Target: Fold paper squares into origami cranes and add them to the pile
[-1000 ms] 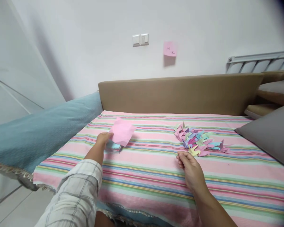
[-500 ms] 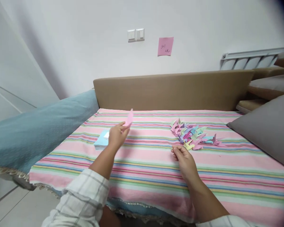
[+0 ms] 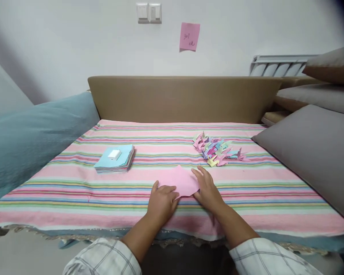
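Observation:
A square-looking sheet of pink paper point(image 3: 181, 178) is turned cornerwise just above the striped cloth, in front of me. My left hand point(image 3: 162, 199) grips its near left edge, fingers on top and the thumb side underneath. At the right corner my right hand point(image 3: 208, 190) holds the same sheet, its fingers bent around the edge. Beyond my right hand lies a heap of folded paper cranes point(image 3: 215, 151) in pink, purple, blue, green and yellow. To the left stands a stack of coloured paper point(image 3: 107, 162), blue on top, with a small white block point(image 3: 114, 154) resting on it.
The striped cloth point(image 3: 74, 183) covers the seat of a sofa with a brown backrest point(image 3: 183, 99). Grey cushions point(image 3: 312, 152) lean at the right, and a blue-covered armrest point(image 3: 40, 130) bounds the left. A pink note point(image 3: 189, 36) and light switches point(image 3: 149, 13) are on the wall.
My left hand has brought the pink paper from beside the stack rightward and nearer to me. My right hand has moved left and taken hold of it. The view has tilted down.

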